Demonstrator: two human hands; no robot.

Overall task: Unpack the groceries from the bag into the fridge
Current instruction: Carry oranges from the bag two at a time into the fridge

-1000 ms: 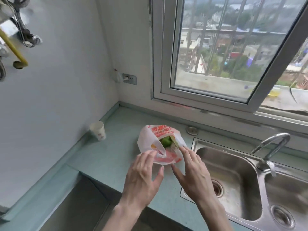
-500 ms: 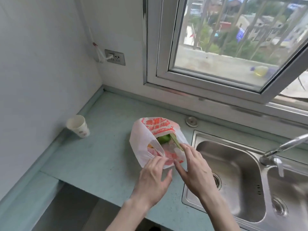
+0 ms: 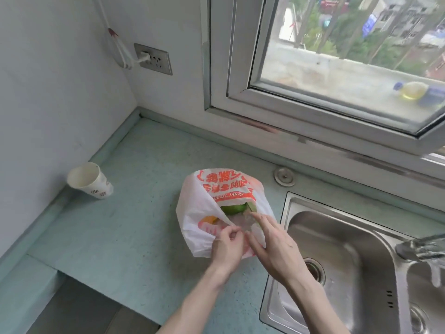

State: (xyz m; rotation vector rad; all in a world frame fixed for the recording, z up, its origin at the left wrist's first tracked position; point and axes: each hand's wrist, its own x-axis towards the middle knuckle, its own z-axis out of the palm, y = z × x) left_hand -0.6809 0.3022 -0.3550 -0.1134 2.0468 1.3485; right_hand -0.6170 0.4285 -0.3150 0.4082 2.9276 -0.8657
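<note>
Both hands have closed in on the bag (image 3: pixel 204 213), which sits on the desk (image 3: pixel 134 213) beside the sink (image 3: pixel 337 237). A second ago their fingers hung spread above it. Now the left hand (image 3: pixel 226 249) pinches the near edge of the plastic, while the right hand (image 3: pixel 274 244), fingers straight, presses into the mouth. Green fruit (image 3: pixel 233 209) shows inside; unpacking looks barely begun.
</note>
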